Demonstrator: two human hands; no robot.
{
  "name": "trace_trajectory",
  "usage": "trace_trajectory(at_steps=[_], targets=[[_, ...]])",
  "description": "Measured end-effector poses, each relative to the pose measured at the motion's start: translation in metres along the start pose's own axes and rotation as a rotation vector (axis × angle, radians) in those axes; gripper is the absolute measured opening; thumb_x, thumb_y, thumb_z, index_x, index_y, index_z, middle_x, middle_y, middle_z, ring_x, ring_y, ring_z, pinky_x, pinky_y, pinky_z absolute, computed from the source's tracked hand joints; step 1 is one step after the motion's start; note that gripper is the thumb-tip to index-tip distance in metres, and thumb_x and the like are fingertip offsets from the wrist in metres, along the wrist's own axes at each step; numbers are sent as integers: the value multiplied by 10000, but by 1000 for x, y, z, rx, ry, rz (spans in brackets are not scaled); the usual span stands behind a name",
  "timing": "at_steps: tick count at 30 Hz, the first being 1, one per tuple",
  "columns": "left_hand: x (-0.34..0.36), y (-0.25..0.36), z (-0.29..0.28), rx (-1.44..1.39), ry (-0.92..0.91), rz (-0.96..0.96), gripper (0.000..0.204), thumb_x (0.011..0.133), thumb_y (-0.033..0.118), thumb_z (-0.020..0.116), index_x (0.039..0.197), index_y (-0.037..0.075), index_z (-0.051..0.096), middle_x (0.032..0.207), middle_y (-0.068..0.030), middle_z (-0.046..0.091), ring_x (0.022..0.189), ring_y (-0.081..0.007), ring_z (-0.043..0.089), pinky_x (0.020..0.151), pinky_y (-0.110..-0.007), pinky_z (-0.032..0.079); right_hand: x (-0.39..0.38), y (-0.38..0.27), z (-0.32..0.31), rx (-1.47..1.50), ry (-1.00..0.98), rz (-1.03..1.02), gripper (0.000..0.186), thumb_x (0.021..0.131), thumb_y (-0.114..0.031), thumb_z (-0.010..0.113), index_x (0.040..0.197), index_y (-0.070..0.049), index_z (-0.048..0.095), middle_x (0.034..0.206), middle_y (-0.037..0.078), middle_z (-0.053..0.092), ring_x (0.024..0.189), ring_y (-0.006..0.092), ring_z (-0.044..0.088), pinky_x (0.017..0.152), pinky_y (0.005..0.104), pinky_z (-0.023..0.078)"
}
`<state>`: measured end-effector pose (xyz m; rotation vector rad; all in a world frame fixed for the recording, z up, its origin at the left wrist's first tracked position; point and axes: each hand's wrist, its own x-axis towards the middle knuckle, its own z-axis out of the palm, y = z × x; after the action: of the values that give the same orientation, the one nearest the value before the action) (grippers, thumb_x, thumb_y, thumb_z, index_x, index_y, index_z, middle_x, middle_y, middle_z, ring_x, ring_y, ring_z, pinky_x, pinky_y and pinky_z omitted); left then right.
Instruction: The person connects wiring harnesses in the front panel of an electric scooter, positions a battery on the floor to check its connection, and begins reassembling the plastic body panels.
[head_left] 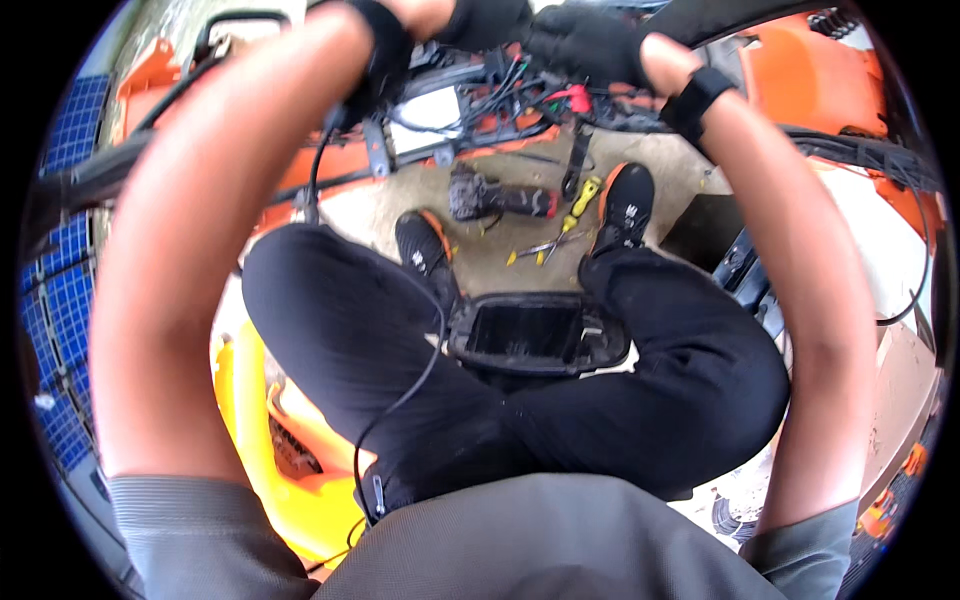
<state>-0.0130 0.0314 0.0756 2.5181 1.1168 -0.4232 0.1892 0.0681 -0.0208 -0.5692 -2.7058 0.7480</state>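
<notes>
My left hand and right hand, both in black gloves, are close together at 12 o'clock, over the far side of the wiring; whether my fingers are apart or clamped on anything I can't tell, since they're hidden at the top edge. The wiring lies just below them, at 12 o'clock, with a red piece toward 1. To do this well, I'd steady the bundle with one hand, work with the other, and pull no thin lead (those tangle easily). The cordless tool lies on the floor at 12, the yellow-handled tool toward 1. Dark lettering shows partly on the yellow-orange body piece at 7; white marks on my right shoe are too small to read.
</notes>
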Motion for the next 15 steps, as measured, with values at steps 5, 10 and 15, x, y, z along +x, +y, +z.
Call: trace_trajectory(at_steps=[5, 10, 15], targets=[[-8, 24, 46, -195, 196, -23, 131, 871, 101, 594, 973, 35, 645, 898, -225, 663, 859, -417, 630, 772, -450, 507, -30, -44, -6, 170, -145, 248, 237, 957, -218, 582, 1031, 2, 627, 842, 171, 645, 751, 249, 599, 716, 385, 491], [-22, 25, 61, -321, 249, -100, 163, 905, 38, 556, 1050, 41, 632, 842, -203, 653, 743, -342, 601, 712, -396, 494, -29, -49, 1, 352, -178, 310, 310, 966, -295, 550, 1069, -20, 648, 863, 186, 669, 826, 322, 659, 744, 432, 499], [-27, 13, 70, -606, 210, -15, 176, 976, 150, 564, 1096, 29, 607, 921, -167, 661, 810, -265, 601, 743, -381, 483, -27, -60, 2, 414, -166, 317, 310, 996, -289, 528, 1005, 5, 626, 799, 190, 627, 744, 303, 610, 703, 427, 473]])
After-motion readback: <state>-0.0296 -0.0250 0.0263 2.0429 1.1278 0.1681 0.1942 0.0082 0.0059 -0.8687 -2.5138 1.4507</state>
